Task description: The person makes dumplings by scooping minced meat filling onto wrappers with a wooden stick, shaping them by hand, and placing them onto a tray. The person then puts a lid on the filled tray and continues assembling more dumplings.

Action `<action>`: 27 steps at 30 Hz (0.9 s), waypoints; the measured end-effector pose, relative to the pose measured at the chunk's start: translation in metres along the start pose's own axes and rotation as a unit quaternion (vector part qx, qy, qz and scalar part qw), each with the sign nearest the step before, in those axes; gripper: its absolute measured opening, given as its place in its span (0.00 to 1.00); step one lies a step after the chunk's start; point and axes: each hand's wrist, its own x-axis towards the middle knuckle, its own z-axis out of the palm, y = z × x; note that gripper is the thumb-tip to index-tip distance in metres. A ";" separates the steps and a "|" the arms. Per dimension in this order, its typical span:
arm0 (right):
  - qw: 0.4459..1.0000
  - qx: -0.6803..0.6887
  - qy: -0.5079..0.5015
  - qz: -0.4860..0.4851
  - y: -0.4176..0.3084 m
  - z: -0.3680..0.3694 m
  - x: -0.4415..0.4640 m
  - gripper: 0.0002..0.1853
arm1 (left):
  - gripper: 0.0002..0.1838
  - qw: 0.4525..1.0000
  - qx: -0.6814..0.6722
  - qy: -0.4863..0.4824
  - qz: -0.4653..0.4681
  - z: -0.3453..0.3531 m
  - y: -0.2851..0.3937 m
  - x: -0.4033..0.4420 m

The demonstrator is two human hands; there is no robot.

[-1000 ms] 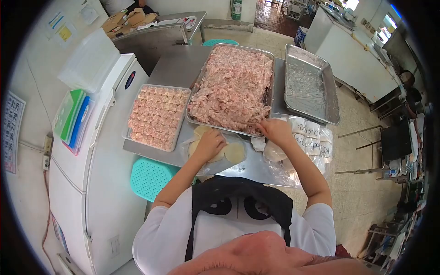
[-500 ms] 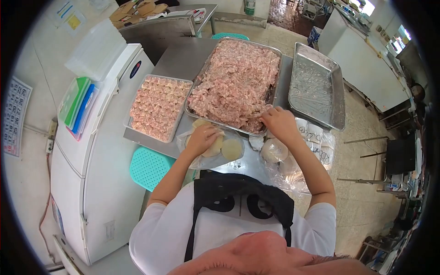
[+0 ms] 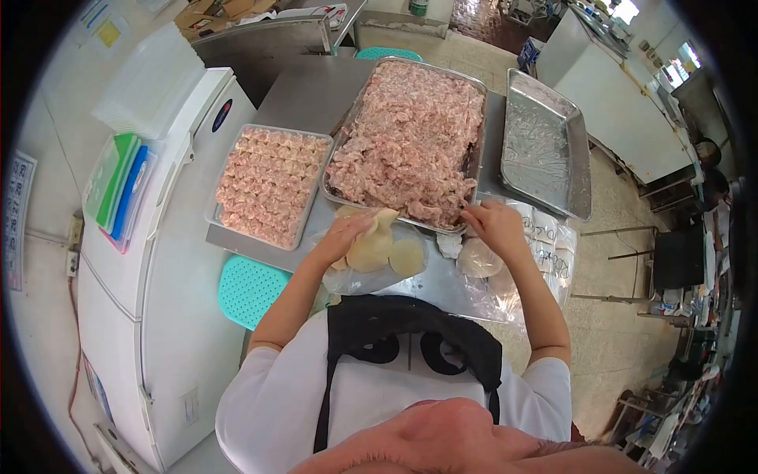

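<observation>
My left hand (image 3: 347, 235) holds a round, pale yellow dumpling wrapper (image 3: 380, 227), its edge raised. Under it, more wrappers (image 3: 407, 257) lie on a clear plastic bag at the table's front. At the near right corner of a large metal tray (image 3: 338, 197), my right hand (image 3: 496, 227) has its fingers pinched together beside the minced meat (image 3: 418, 134). What those fingers hold, if anything, is too small to make out. To the left, a plastic tray (image 3: 212, 212) carries rows of filled dumplings (image 3: 272, 182).
A second metal tray (image 3: 545, 142), with smears of residue, lies at the right. Plastic-wrapped packs of wrappers (image 3: 545, 245) and a crumpled white cloth (image 3: 450, 245) are near my right hand. A white freezer (image 3: 181, 300) and a turquoise stool (image 3: 251, 291) stand left.
My left hand has lifted a wrapper's edge from the others. My right hand has shifted slightly right and down from the meat, at the tray's near corner.
</observation>
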 end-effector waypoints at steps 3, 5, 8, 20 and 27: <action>0.995 -0.079 -0.054 -0.030 -0.002 0.027 0.001 0.15 | 0.17 0.907 0.333 -0.081 0.244 -0.007 0.006 0.012; 0.995 -0.064 -0.069 0.024 -0.022 0.037 -0.009 0.16 | 0.16 0.926 0.311 -0.079 0.201 -0.009 0.007 0.011; 0.997 0.006 -0.055 0.059 -0.029 0.044 -0.014 0.17 | 0.15 0.972 0.195 -0.075 0.104 -0.014 0.015 0.015; 0.979 -0.161 -0.113 0.054 -0.020 0.013 -0.010 0.17 | 0.18 0.988 -0.010 -0.143 -0.065 -0.013 0.004 0.025; 0.964 0.169 -0.102 0.180 -0.032 0.030 -0.021 0.17 | 0.15 0.977 -0.075 -0.178 -0.086 -0.004 0.013 0.019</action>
